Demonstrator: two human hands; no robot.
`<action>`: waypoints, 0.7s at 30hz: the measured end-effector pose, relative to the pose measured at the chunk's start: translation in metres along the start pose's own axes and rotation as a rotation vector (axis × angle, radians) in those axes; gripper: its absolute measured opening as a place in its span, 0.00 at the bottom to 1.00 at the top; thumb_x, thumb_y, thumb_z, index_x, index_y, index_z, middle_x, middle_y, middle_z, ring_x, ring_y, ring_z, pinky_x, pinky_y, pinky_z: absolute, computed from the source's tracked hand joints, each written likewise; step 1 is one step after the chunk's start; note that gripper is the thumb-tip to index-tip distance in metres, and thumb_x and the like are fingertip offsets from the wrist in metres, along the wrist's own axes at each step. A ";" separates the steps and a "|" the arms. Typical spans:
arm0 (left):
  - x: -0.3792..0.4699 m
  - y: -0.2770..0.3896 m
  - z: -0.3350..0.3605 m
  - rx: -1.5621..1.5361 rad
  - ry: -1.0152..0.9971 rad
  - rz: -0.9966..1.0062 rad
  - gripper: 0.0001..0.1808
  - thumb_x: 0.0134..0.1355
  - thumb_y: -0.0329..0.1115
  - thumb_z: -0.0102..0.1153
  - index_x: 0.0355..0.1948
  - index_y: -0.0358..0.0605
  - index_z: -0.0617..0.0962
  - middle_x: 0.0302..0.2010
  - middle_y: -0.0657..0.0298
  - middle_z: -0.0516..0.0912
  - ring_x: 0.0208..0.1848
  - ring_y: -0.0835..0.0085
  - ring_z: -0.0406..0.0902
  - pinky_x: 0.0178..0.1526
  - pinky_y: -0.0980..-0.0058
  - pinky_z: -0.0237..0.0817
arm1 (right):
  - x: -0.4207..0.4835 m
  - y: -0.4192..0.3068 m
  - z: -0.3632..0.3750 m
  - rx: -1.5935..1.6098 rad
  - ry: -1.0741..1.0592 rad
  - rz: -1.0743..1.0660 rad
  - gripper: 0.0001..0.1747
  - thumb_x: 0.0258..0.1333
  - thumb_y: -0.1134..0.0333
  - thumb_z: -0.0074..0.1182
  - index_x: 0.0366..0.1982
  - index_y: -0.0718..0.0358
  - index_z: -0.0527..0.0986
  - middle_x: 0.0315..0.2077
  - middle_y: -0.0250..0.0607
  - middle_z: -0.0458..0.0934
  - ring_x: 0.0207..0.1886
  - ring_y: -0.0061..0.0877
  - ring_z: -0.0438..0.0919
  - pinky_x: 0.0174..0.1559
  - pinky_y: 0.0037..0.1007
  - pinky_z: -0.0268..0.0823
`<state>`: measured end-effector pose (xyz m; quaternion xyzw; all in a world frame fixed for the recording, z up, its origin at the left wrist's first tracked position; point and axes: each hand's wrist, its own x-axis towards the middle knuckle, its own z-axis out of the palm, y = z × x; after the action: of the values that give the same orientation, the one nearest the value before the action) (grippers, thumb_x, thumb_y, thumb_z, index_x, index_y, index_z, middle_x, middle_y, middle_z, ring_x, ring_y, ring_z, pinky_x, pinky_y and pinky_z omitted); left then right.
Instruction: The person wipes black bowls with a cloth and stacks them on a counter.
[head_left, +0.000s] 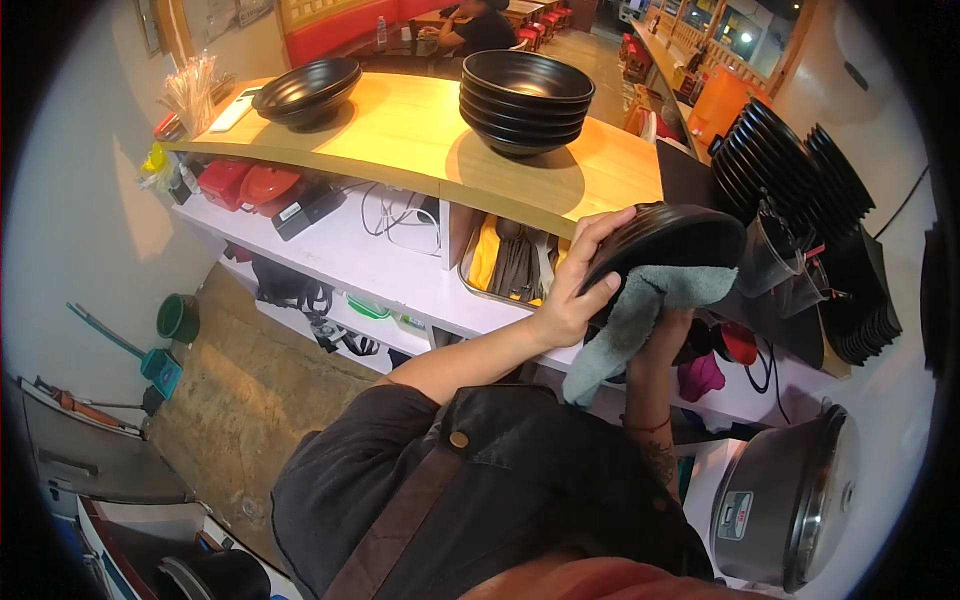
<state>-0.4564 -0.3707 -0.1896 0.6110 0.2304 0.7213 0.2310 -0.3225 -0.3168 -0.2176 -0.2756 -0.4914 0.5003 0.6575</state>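
My left hand (574, 289) grips the rim of a black ribbed bowl (679, 236), which is tilted on its side over the counter's near edge. A grey microfibre cloth (649, 307) drapes over the bowl's rim and hangs down. My right hand (673, 326) is at the cloth from below, pressing it against the bowl; the cloth covers most of the fingers. On the wooden counter (405, 120) stands a stack of several black bowls (525, 112). Farther left, a smaller pile of black bowls (307, 94) rests on the same top.
Stacked black dishes (772, 161) and clear plastic cups (772, 251) stand at the right. A cutlery tray (514, 259) sits on the shelf below the counter. A large rice cooker (780, 502) is at lower right. Beyond the counter, a person (484, 30) sits at a table.
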 end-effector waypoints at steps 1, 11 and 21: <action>0.000 -0.003 0.003 0.066 0.022 0.046 0.29 0.59 0.37 0.46 0.59 0.38 0.58 0.53 0.53 0.63 0.59 0.64 0.59 0.62 0.72 0.44 | 0.005 0.006 -0.011 -0.273 -0.047 -0.223 0.17 0.54 0.67 0.46 0.46 0.66 0.68 0.40 0.41 0.73 0.41 0.26 0.73 0.42 0.26 0.66; 0.024 0.000 0.004 -0.250 0.213 -0.519 0.26 0.62 0.43 0.44 0.55 0.33 0.63 0.52 0.53 0.69 0.55 0.67 0.65 0.58 0.73 0.53 | 0.011 0.005 -0.065 0.525 -0.240 0.146 0.18 0.56 0.63 0.43 0.46 0.66 0.69 0.42 0.42 0.73 0.41 0.29 0.74 0.42 0.28 0.66; 0.226 -0.001 0.047 -0.179 0.190 -0.217 0.16 0.61 0.34 0.40 0.44 0.32 0.68 0.39 0.51 0.78 0.38 0.61 0.78 0.40 0.64 0.72 | -0.020 0.000 -0.091 0.599 -0.315 0.336 0.19 0.56 0.63 0.43 0.46 0.66 0.68 0.42 0.42 0.72 0.42 0.29 0.73 0.43 0.29 0.66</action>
<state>-0.4435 -0.2291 -0.0081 0.4888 0.2507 0.7641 0.3382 -0.2387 -0.3239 -0.2586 -0.0677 -0.3665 0.7589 0.5340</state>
